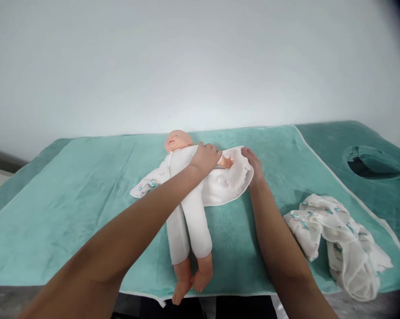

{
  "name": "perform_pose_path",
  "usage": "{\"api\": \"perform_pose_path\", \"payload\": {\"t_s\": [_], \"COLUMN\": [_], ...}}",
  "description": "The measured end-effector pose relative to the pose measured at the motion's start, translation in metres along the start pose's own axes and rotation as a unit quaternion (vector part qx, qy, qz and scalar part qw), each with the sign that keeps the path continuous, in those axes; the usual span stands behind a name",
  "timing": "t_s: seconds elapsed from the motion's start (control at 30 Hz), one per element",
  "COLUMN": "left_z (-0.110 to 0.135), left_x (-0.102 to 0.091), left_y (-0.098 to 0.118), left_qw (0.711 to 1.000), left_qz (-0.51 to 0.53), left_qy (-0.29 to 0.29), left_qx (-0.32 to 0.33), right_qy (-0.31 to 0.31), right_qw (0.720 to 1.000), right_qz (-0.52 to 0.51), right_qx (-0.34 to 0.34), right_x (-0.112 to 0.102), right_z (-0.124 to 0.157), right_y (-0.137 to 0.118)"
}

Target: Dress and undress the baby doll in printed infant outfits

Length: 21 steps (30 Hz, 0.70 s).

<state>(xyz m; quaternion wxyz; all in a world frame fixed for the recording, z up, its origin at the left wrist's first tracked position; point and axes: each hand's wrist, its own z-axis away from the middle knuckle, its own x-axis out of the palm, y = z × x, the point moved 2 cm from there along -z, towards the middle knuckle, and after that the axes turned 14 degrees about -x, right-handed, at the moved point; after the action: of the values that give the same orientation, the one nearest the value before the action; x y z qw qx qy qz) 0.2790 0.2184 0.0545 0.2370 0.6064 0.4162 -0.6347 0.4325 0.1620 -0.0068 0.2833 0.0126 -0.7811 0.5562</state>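
Observation:
A baby doll (pixel 196 221) with a white cloth body lies on its back, its head toward the wall and its bare feet toward me. Under it a white printed baby shirt (pixel 223 185) is spread open on the right side; its left sleeve (pixel 148 182) covers one doll arm. My left hand (pixel 206 157) is closed over the doll's other arm near the shoulder, and the doll's small hand (pixel 227 162) pokes out beyond my fingers over the shirt. At the shirt's right edge, my right hand (pixel 253 163) grips the fabric, its fingertips partly hidden.
The doll lies on a green cloth (pixel 87 212) with white edging, spread over a massage-type bed. A crumpled printed baby garment (pixel 339 235) lies near the front right. Farther right, the bed has a face hole (pixel 373 164). A pale wall (pixel 200 66) stands behind.

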Motion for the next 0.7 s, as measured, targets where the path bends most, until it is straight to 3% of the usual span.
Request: {"api": "perform_pose_path", "payload": {"t_s": [0.1, 0.17, 0.33, 0.43, 0.5, 0.6, 0.7], "left_z": [-0.001, -0.003, -0.01, -0.01, -0.01, -0.013, -0.016], "left_x": [0.003, 0.003, 0.011, 0.011, 0.006, -0.003, -0.01], "left_y": [0.009, 0.008, -0.012, -0.019, -0.021, -0.027, -0.038], "left_qw": [0.996, 0.981, 0.891, 0.859, 0.87, 0.924, 0.941], "left_qz": [0.087, 0.195, 0.452, 0.511, 0.493, 0.377, 0.301], "left_qy": [0.015, 0.017, -0.036, -0.012, 0.011, 0.009, -0.024], "left_qx": [-0.007, -0.004, 0.004, 0.013, -0.004, -0.063, -0.151], "right_qy": [-0.004, -0.039, -0.16, -0.183, -0.179, -0.157, -0.168], "right_qw": [1.0, 0.998, 0.983, 0.976, 0.979, 0.986, 0.944], "right_qz": [-0.029, -0.039, -0.087, -0.117, -0.102, 0.05, 0.276], "right_qx": [-0.001, -0.001, 0.005, 0.0, -0.006, -0.032, -0.066], "right_x": [0.011, 0.021, 0.049, 0.056, 0.053, 0.041, 0.039], "right_z": [0.003, 0.006, 0.023, 0.032, 0.034, 0.031, 0.032], "right_y": [-0.002, -0.002, -0.002, -0.001, 0.0, -0.002, -0.007]}}
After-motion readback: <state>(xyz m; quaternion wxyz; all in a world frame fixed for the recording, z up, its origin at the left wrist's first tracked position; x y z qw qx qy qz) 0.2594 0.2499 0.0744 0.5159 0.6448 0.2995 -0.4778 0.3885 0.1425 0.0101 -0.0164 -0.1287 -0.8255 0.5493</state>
